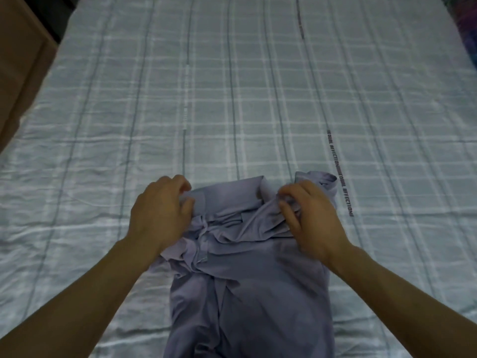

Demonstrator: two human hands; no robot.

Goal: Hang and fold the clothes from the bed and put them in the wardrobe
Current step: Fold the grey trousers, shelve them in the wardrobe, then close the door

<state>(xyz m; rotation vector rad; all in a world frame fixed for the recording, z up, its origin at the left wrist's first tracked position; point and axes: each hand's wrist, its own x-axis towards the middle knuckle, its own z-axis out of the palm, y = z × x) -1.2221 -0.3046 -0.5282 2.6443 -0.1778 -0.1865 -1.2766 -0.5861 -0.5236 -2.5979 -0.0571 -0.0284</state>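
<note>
A lilac collared shirt (247,280) lies on the bed (232,99) at the near edge, its collar pointing away from me and its body bunched and partly folded. My left hand (157,213) pinches the fabric at the shirt's left shoulder, fingers curled. My right hand (307,218) grips a fold of cloth at the right shoulder, just beside the collar. Both forearms reach in from the bottom corners. The shirt's lower part runs out of view at the bottom.
The bed is covered by a pale blue-green checked sheet with printed lettering (340,177) near the shirt's right side. A brown wooden piece of furniture (18,73) stands along the left edge. A dark patterned cloth (464,27) shows at the top right corner.
</note>
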